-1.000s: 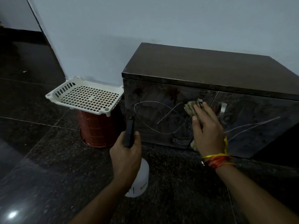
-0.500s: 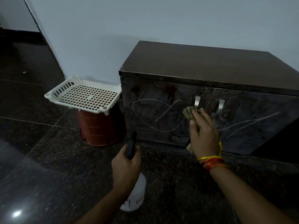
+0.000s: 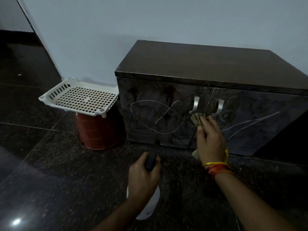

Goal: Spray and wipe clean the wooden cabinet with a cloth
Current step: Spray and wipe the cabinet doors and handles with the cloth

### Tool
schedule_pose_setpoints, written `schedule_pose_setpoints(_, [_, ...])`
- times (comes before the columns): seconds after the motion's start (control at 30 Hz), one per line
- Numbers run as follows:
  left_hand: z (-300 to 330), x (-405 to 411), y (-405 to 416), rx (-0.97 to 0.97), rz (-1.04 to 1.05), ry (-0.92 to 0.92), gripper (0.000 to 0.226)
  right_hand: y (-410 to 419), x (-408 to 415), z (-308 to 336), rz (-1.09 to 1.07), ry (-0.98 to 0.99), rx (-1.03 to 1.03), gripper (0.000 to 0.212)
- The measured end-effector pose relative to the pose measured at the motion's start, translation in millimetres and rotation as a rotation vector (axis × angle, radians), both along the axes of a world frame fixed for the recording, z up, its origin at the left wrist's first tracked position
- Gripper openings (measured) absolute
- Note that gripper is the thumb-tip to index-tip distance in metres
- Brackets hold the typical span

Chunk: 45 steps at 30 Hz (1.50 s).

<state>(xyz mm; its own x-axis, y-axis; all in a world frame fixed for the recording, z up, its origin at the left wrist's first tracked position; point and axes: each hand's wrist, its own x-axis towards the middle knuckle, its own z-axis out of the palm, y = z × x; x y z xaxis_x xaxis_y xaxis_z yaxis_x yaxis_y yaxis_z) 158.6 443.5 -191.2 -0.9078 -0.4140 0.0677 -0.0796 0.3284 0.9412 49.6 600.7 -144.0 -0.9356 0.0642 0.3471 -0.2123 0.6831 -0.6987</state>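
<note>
Gripping a spray bottle (image 3: 147,206) nearest the camera: left hand (image 3: 144,176) wrapped shut around the dark trigger head, nozzle aimed toward the cabinet, white body hanging below the wrist over the dark granite floor (image 3: 50,172). Judged light and rigid plastic, possibly slick if wet; best held where held now, at the neck under the trigger.

Pressing an olive-green cloth (image 3: 198,119) flat against the cabinet front just beyond: right hand (image 3: 210,139) spread, fingers extended over the fabric, a loose tail of it dangling below the palm. Bright threads tied at the wrist. Soft, limp and easily bunched by the look of it, so better pinned under the whole palm than pinched at a corner.

Standing on the floor against the wall, the wooden cabinet (image 3: 200,64): dark, glossy, two doors, smeared with blotches and pale scrawled lines on both panels. Cloth touching the seam between the doors, directly beneath the two metal handles (image 3: 195,104). Stiff, heavy and unlikely to shift under wiping pressure, though doors could swing if tugged at the handles.

Resting just left of the cabinet, a white perforated tray (image 3: 80,98) tilted on an upturned red bucket (image 3: 98,130). Pale wall (image 3: 150,19) behind all.
</note>
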Motion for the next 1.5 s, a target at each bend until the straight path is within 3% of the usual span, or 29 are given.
schedule_pose_setpoints(0.33, [-7, 3, 9, -0.07, -0.098, -0.053, 0.026, 11, 1, -6, -0.03, -0.024, 0.006, 0.039])
schedule_pose_setpoints(0.77, [-19, 10, -32, 0.116, 0.239, -0.285, 0.018, -2, 1, -12, -0.012, -0.026, 0.031, 0.039])
schedule_pose_setpoints(0.93, [-21, 16, -35, 0.128, 0.297, -0.331, 0.025, -8, 2, -13, 0.001, -0.034, 0.024, 0.038])
schedule_pose_setpoints(1.2, [-20, 17, -22, 0.057, 0.116, -0.241, 0.014, -10, 2, -12, 0.006, -0.038, 0.025, 0.039])
schedule_pose_setpoints(1.5, [-12, 14, 1, 0.019, -0.015, -0.201, 0.026, -3, 2, -13, -0.01, 0.023, 0.03, 0.039])
